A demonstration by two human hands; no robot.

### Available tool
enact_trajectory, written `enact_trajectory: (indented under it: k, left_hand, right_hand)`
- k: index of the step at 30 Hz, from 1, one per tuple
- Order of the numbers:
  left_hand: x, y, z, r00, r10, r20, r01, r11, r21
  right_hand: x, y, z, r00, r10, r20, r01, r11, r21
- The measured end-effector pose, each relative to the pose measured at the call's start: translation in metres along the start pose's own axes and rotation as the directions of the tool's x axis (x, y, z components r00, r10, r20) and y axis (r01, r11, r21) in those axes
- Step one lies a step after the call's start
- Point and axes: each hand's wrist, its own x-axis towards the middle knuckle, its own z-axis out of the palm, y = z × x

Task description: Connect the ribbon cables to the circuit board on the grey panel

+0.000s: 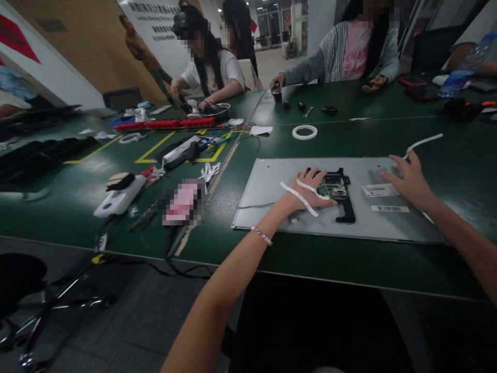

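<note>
Circuit board (336,188) sits under the flat, spread left hand (307,192) — the right hand (410,182), well apart, pinches a tape strip (425,141).

No legible txt: panel labels (380,190), wall sign (155,8) blurred.

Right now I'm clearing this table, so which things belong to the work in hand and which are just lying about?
In hand: large grey metal panel; green circuit board under the left hand; white tape strips on that hand; long white strip at the right hand.
Lying about: white tape roll; red power strip; white handheld device.
</note>
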Motion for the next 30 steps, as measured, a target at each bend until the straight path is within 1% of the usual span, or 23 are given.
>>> enact_trajectory:
  k: [2,4,7,9,10,13,15,17,20,24,26,30]
  left_hand:
    - [0.000,0.000,-0.001,1.000,-0.009,0.008,0.009,1.000,0.004]
    - [-0.001,0.000,-0.002,1.000,-0.012,0.004,0.012,1.000,0.011]
    - [-0.004,0.004,-0.006,0.999,0.023,-0.026,-0.022,0.999,0.029]
    - [-0.005,0.009,-0.010,0.995,0.074,-0.061,-0.072,0.997,0.042]
    - [-0.006,0.012,-0.012,0.991,0.096,-0.087,-0.092,0.995,0.048]
    - [-0.006,0.024,-0.017,0.976,0.108,-0.191,-0.098,0.993,0.062]
    - [-0.005,0.032,-0.017,0.961,0.094,-0.258,-0.082,0.995,0.055]
    - [-0.005,0.040,-0.016,0.949,0.089,-0.304,-0.082,0.996,0.037]
    - [-0.006,0.047,-0.011,0.938,0.071,-0.339,-0.066,0.997,0.026]
    - [-0.005,0.050,-0.003,0.924,0.039,-0.381,-0.014,0.998,0.069]
    - [-0.004,0.049,0.000,0.916,0.056,-0.398,-0.032,0.997,0.068]
    - [-0.003,0.045,0.000,0.901,0.116,-0.418,-0.114,0.993,0.030]
  right_hand:
    - [-0.002,-0.008,-0.001,0.999,0.043,-0.003,-0.043,0.996,0.073]
    - [-0.004,-0.019,-0.004,0.999,0.036,-0.031,-0.034,0.997,0.068]
    - [-0.010,-0.040,-0.010,0.988,-0.048,-0.146,0.045,0.999,-0.028]
    - [-0.017,-0.059,-0.014,0.974,-0.114,-0.193,0.116,0.993,-0.002]
    - [-0.021,-0.070,-0.015,0.971,-0.142,-0.194,0.155,0.986,0.057]
    - [-0.035,-0.103,-0.013,0.969,-0.201,-0.145,0.234,0.935,0.267]
    - [-0.045,-0.122,-0.009,0.970,-0.233,-0.076,0.245,0.908,0.341]
    - [-0.053,-0.136,-0.003,0.967,-0.257,-0.005,0.236,0.882,0.408]
    - [-0.059,-0.145,0.006,0.960,-0.276,0.050,0.205,0.813,0.546]
    - [-0.059,-0.144,0.014,0.966,-0.259,0.006,0.186,0.707,0.682]
    - [-0.059,-0.143,0.016,0.969,-0.247,-0.012,0.184,0.686,0.704]
    - [-0.059,-0.144,0.015,0.972,-0.236,-0.025,0.183,0.678,0.712]
